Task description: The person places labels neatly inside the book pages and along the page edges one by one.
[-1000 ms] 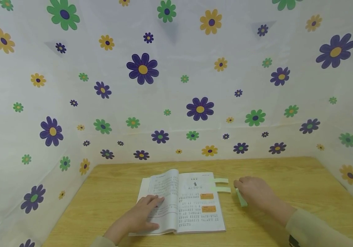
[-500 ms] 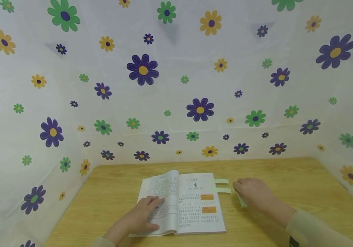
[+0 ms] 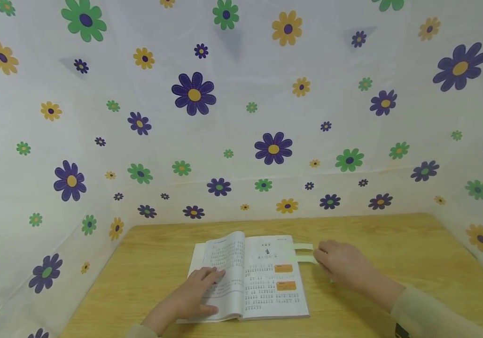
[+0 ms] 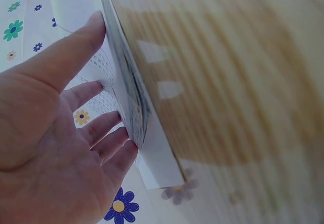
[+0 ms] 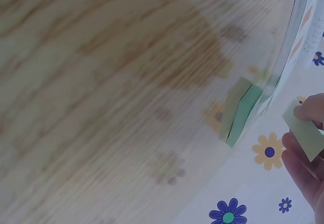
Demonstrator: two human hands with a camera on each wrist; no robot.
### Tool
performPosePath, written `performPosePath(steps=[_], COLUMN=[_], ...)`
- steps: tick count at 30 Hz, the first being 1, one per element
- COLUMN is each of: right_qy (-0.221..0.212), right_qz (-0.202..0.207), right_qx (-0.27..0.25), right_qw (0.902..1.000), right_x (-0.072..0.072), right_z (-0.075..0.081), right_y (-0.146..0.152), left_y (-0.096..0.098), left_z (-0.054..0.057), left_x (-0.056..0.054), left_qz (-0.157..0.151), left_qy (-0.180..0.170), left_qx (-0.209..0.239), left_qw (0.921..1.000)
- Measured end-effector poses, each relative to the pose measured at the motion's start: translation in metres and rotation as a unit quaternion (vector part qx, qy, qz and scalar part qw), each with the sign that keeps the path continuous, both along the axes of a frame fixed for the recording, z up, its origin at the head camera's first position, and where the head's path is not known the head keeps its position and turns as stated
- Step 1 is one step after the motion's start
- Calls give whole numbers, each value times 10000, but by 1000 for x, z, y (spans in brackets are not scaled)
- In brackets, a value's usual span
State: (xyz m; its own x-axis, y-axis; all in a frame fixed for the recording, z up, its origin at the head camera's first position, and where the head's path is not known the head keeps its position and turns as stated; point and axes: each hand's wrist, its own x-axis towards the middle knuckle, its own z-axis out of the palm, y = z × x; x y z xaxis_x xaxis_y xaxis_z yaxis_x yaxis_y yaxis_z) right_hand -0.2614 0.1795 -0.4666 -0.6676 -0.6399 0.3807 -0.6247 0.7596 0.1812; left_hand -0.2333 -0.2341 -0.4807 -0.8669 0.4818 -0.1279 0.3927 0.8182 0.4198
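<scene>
An open book (image 3: 275, 300) lies on the wooden table, its left pages bowed up. My left hand (image 3: 190, 293) rests on the left page, fingers spread and thumb near the lower edge. Two pale green sticky tabs (image 3: 302, 246) stick out from the right page's edge. Just beyond them, my right hand (image 3: 345, 263) pinches a pale green sticky note strip (image 5: 306, 135) between thumb and fingers; in the head view the hand hides nearly all of it. In the right wrist view, green paper (image 5: 245, 112) projects from the book's edge, close to that hand.
A flower-printed white sheet (image 3: 233, 126) encloses the back and sides of the table (image 3: 393, 244). Orange printed boxes (image 3: 284, 268) mark the right page. A dark band (image 3: 401, 331) shows at the right sleeve (image 3: 432, 310).
My right hand has moved slightly left to the ends of the tabs, and the strip it holds has gone mostly out of sight in the head view. The left hand stays put.
</scene>
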Motion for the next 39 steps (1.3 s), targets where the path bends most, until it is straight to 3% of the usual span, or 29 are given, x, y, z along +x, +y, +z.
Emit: performPosePath(steps=[6, 14, 24, 32, 39], right_qy=[-294, -132, -250, -22, 310], right_qz=[-115, 195, 300, 555, 822], right_qx=[161, -1, -14, -139, -133], right_qw=[9994, 9997, 9992, 9984, 9960], right_x=[3, 2, 2, 1, 0], right_z=[3, 1, 0, -3, -5], right_y=[-3, -3, -6, -6, -7], left_y=[1, 1, -1, -4, -2], left_z=[2, 1, -2, -12, -6], left_x=[1, 1, -1, -6, -2], left_qz=[29, 43, 13, -58, -12], left_qy=[8, 24, 7, 116, 77], left_qx=[-10, -60, -60, -9, -39], left_qw=[10000, 10000, 10000, 9999, 10000])
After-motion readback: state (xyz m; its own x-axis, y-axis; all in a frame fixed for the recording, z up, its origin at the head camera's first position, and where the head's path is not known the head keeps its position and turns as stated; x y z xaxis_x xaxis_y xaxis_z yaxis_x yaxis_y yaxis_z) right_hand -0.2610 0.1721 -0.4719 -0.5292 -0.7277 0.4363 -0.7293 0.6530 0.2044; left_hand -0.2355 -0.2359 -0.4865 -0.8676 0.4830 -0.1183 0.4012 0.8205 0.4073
